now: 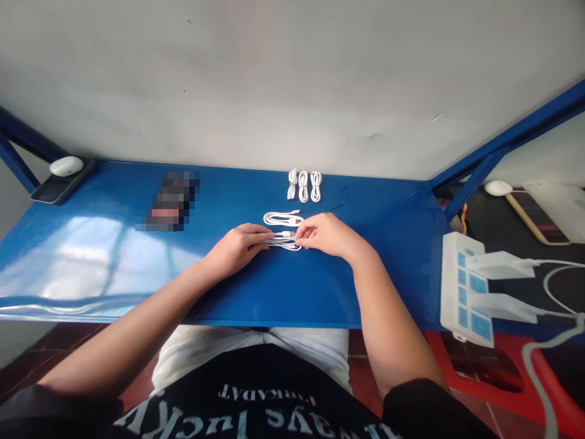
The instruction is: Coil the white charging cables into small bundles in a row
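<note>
My left hand (237, 250) and my right hand (326, 235) meet over a loosely folded white cable (283, 242) on the blue metal table (292, 299). Fingers of both hands grip it near a white connector. Just beyond my hands lies a second white cable (283, 218), folded flat and untouched. Farther back, near the wall, several bundled white cables (303, 186) stand side by side, lying parallel and apart from my hands. Part of the held cable is hidden under my fingers.
A pixelated object (171, 201) lies on the table's left. A white puck (66, 166) sits on a dark pad at the back left corner. On the right, a white power strip (462, 289) holds white chargers with cords. A grey wall runs behind the table.
</note>
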